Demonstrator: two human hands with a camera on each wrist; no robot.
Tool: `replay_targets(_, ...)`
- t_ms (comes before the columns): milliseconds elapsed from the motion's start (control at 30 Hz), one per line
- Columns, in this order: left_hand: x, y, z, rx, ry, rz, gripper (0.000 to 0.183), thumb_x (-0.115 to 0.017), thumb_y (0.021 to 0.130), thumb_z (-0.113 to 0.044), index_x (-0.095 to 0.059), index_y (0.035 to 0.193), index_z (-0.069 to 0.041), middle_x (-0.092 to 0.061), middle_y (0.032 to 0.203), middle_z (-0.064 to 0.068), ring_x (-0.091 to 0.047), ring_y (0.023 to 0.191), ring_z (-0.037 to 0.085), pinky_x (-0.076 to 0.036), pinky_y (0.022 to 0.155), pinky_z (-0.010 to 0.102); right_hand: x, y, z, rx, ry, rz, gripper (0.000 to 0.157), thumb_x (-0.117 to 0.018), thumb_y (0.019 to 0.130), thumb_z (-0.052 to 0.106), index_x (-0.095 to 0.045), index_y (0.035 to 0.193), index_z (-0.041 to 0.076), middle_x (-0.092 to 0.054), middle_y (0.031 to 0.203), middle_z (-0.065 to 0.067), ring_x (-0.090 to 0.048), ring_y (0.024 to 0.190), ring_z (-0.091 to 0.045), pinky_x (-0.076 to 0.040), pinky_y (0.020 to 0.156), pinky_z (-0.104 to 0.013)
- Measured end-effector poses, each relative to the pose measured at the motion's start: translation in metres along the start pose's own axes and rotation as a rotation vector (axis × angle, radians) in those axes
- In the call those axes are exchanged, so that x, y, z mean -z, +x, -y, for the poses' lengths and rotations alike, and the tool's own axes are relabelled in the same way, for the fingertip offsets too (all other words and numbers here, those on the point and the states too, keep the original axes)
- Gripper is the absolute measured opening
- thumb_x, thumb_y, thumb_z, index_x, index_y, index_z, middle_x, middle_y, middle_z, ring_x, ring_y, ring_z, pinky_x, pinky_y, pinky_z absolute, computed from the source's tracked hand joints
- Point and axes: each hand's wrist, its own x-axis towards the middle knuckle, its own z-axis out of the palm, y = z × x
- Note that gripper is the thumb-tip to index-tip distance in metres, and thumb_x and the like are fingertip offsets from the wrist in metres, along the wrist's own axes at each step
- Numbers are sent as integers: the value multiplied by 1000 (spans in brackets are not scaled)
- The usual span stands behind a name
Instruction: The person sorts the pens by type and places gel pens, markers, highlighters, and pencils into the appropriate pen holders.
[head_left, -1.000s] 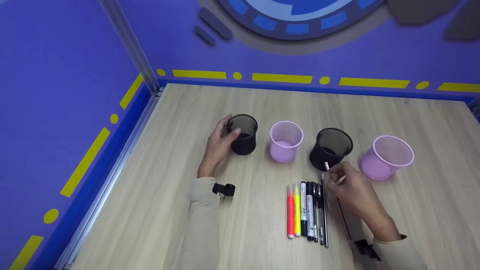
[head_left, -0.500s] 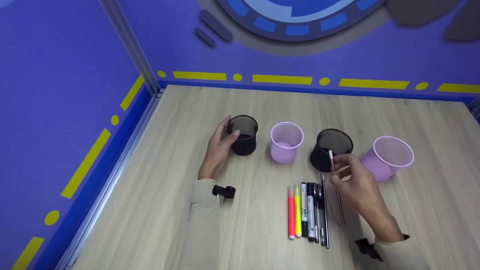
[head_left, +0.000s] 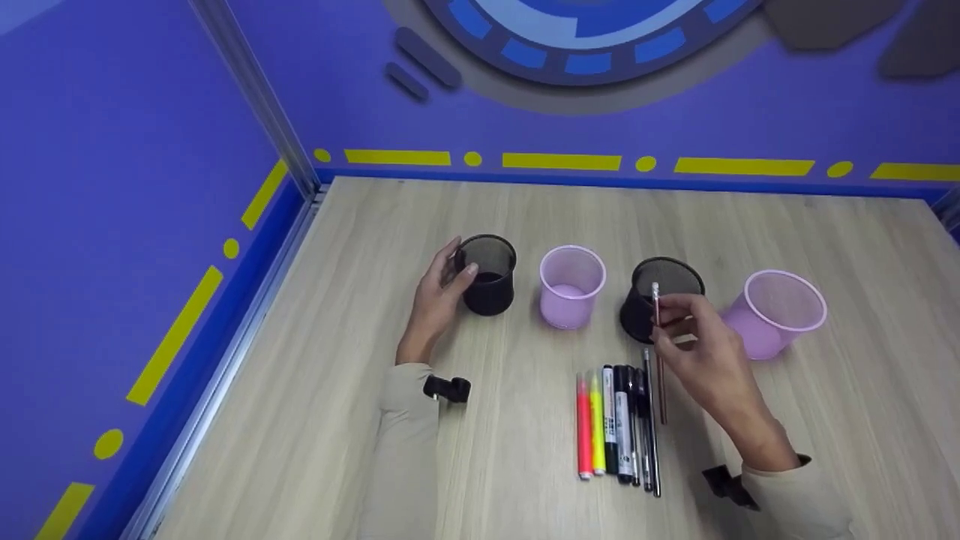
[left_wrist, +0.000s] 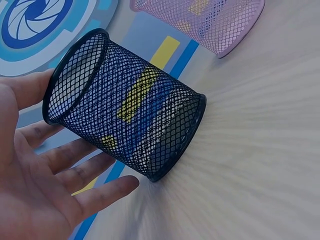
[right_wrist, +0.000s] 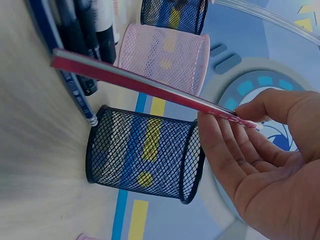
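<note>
Right hand (head_left: 709, 356): pinching pencil (right_wrist: 150, 90), newly raised, at six o'clock of right black cup (head_left: 636, 319), lower end swung nearer pens (head_left: 622, 442); apparently clear of bench (head_left: 375, 225), not yet placed. Pens: that cup's seven o'clock. Left hand (head_left: 435, 300): fingers loosely spread against left black cup (head_left: 491, 294), unchanged.

Looks like a partitioned booth; hard to tell in what building. Walled by a blue side panel (head_left: 120, 195) along the left edge of a wood-grain table (head_left: 300, 420) and a graphic-printed back panel (head_left: 570, 135) along its far edge, joined at the far left corner by a metal post (head_left: 253, 90).
</note>
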Motion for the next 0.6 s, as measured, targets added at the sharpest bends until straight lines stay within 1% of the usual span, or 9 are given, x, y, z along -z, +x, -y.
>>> replay_targets(100, 0, 0, 0, -7, 8, -1, 64, -65, 107, -26, -40, 164, -10, -46, 162, 17, -44, 149, 29, -36, 122, 40, -1, 3, 2, 10, 12, -24, 38, -72, 88, -18, -65, 122, -5, -71, 103, -14, -65, 84, -5, -54, 69, -12)
replay_targets(267, -1, 0, 1, -28, 7, -1, 64, -65, 107, -25, -40, 163, -6, -47, 161, 19, -44, 149, 30, -36, 122, 39, -3, 7, 6, 11, 25, -52, 36, -73, 90, -15, -67, 122, -2, -73, 103, -12, -65, 83, -4, -52, 68, -11)
replay_targets(333, -1, 0, 2, -28, 8, -5, 64, -65, 107, -25, -40, 163, -7, -47, 161, 19, -45, 148, 29, -37, 121, 37, -4, 9, 8, 9, 31, -56, 36, -74, 90, -15, -67, 123, -2, -73, 104, -12, -65, 83, -4, -52, 69, -11)
replay_targets(433, -1, 0, 2, -27, 11, -7, 64, -65, 107, -25, -40, 163, -7, -47, 161, 18, -46, 148, 28, -37, 120, 36, -7, 12, 10, 11, 68, -60, 37, -74, 90, -16, -66, 124, -4, -72, 105, -13, -67, 83, -5, -54, 71, -12)
replay_targets(600, -1, 1, 2, -24, 9, -9, 64, -65, 107, -26, -40, 163, -8, -48, 160, 18, -46, 148, 28, -37, 121, 36, -13, 18, 11, 57, 121, -78, 34, -73, 90, -16, -66, 122, -6, -72, 103, -14, -68, 83, -6, -56, 72, -13)
